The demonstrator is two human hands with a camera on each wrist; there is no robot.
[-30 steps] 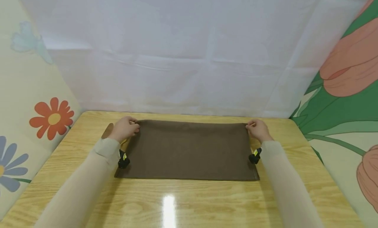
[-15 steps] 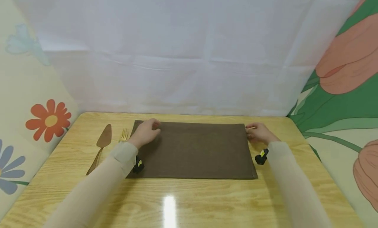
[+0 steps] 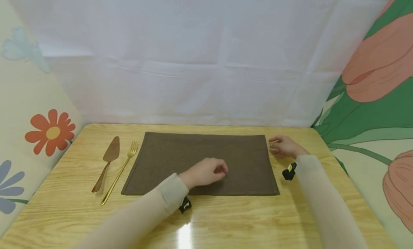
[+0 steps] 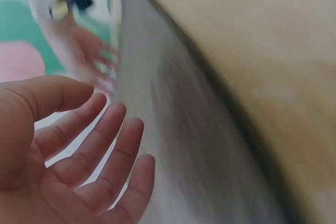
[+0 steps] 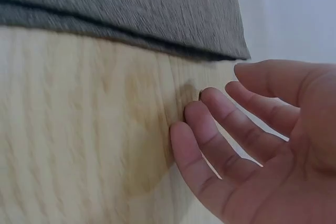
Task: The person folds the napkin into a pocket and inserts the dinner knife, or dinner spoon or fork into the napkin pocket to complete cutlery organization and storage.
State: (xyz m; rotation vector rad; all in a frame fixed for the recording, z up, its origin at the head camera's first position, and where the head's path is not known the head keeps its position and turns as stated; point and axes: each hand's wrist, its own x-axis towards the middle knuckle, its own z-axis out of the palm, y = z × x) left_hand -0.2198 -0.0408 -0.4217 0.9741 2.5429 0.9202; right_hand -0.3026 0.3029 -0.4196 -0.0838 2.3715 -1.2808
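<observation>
A dark brown cloth [image 3: 180,152] lies flat as a wide rectangle on the wooden table. In the right wrist view its edge [image 5: 105,30] shows more than one layer. My left hand [image 3: 204,172] hovers over the cloth's front middle, fingers loosely bent and holding nothing. The left wrist view shows that hand [image 4: 89,150] with its fingers spread and relaxed. Just off the cloth's far right corner is my right hand [image 3: 284,147]. Seen from its wrist, the right hand [image 5: 252,135] has relaxed fingers near the tabletop, apart from the cloth.
Left of the cloth, a gold fork [image 3: 119,175] and a copper-coloured cake server [image 3: 108,161] lie side by side on the table [image 3: 245,220]. A white sheet [image 3: 193,62] hangs behind the table. Flower-painted walls [image 3: 51,132] flank both sides.
My left hand has let go of the cloth's far left corner and moved right and nearer over it, uncovering the fork and cake server. The right hand has released its corner and shifted slightly away.
</observation>
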